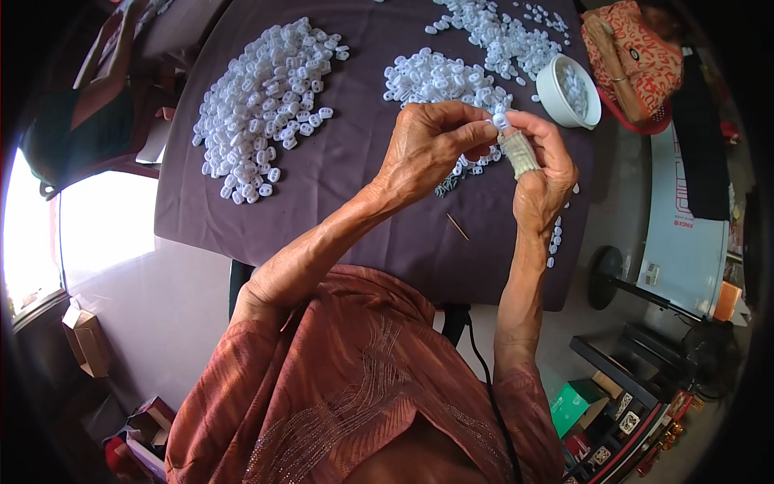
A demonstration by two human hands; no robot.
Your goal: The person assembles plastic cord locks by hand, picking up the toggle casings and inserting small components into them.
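Above the table's right half my two hands meet at a small white plastic piece [500, 121]. Its thumb and fingers closed, my left hand [431, 149] pinches the piece from the left. My right hand [548, 173] grips it from the other side, fingers bent. A pale, ribbed cloth wrap [520, 155] covers what looks like the right thumb. Below the hands lie a small dark grey-green clump [446, 186] and a thin brown stick [458, 227]. Right behind them spreads a pile of similar white pieces [439, 78], partly hidden by my fingers.
A dark cloth [339, 230] covers the table. Another white heap [262, 105] lies left, and more pieces [504, 36] lie at the back. A white tub [568, 91] stands at the right edge. One person [633, 60] sits at the far right, another [85, 121] at left.
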